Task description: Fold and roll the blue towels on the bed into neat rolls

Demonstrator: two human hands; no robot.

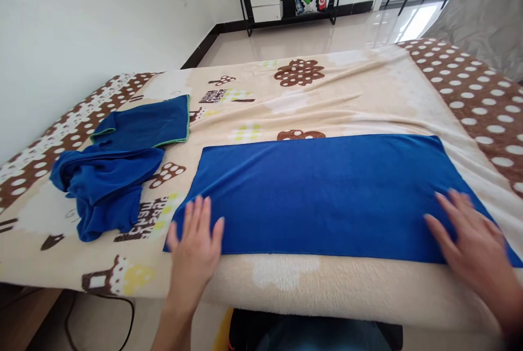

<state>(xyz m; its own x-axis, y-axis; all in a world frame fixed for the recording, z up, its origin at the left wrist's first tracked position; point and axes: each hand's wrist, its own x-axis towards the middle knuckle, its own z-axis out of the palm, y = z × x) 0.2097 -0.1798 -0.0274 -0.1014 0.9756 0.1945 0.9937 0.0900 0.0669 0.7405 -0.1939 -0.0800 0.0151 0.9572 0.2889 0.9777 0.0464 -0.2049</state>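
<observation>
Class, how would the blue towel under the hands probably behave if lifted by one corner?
The towel would likely droop: the similar crumpled cloth lies in soft folds. The towel looks thin, so it may be light.

hands (196,244): bare, slim-fingered | left forearm (175,310): bare | clothing (322,336) at lower edge: dark, bluish

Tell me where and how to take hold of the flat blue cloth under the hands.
The flat blue cloth is probably best pinched at its two near corners, coming from the near side, the left hand at one and the right hand at the other. It lies spread nearly flat, so its thin edge seems the easiest part to grip.
</observation>
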